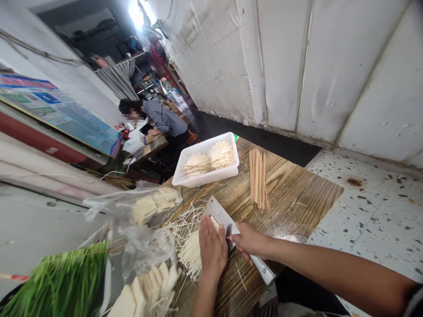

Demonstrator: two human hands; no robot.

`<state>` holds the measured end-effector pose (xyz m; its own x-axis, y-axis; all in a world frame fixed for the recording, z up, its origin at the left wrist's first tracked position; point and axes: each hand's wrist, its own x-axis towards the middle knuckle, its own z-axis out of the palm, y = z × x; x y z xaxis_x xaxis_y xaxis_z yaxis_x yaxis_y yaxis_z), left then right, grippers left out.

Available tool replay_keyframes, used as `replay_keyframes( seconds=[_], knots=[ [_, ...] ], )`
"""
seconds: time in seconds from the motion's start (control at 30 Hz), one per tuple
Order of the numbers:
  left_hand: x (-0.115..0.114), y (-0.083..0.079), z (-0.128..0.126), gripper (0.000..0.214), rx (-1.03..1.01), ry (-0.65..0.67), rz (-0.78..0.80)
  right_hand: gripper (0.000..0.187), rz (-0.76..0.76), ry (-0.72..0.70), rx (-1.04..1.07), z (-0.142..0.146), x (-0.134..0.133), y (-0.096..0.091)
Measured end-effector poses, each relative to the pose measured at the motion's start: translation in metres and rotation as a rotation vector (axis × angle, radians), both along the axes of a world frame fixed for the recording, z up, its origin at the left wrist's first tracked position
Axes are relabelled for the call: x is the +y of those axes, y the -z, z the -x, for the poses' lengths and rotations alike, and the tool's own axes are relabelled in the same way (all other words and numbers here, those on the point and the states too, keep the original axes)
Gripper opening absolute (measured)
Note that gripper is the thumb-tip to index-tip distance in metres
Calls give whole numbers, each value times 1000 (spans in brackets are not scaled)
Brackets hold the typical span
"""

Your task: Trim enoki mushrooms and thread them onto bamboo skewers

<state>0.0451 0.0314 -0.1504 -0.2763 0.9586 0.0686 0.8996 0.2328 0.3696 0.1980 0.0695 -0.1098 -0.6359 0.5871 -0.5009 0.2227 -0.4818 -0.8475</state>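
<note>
Lower centre of frame: right hand (250,241) grasping cleaver (222,214); left hand (213,246) unclenched, flat on pale strips (190,255), fingertips better curled back for safe, even slicing.

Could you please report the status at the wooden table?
Right hand gripping cleaver. Left hand flat on pale strips, close beside cleaver. Skewers farther right, clear of cleaver.
</note>
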Motion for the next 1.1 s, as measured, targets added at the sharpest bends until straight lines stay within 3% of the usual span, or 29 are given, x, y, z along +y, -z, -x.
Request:
replay_keyframes(
  seconds=[0.2, 0.43, 0.53, 0.63, 0.87, 1.0, 1.1],
  knots=[
    [-2, -10, -4, 69, -44, 35, 44, 9, 48, -5, -1, -14, -25, 1],
    [-3, -18, -8, 68, -104, 15, 41, 9, -2, 17, 2, 6, -26, -10],
    [-6, -31, -15, 67, -120, 25, 9, 4, -38, 39, 13, 2, -33, -18],
    [-7, -56, -23, 69, -111, 54, -26, 9, -85, 72, 54, -5, -39, -34],
    [-6, -137, -28, 71, -27, 92, -193, 31, -207, 79, 99, -11, -43, -90],
    [-22, -175, -18, 72, 76, 52, -299, 33, -249, 29, 185, -2, -51, -119],
    [-43, -194, -1, 70, 151, -11, -346, 30, -222, -38, 274, 17, -63, -132]
  ],
)
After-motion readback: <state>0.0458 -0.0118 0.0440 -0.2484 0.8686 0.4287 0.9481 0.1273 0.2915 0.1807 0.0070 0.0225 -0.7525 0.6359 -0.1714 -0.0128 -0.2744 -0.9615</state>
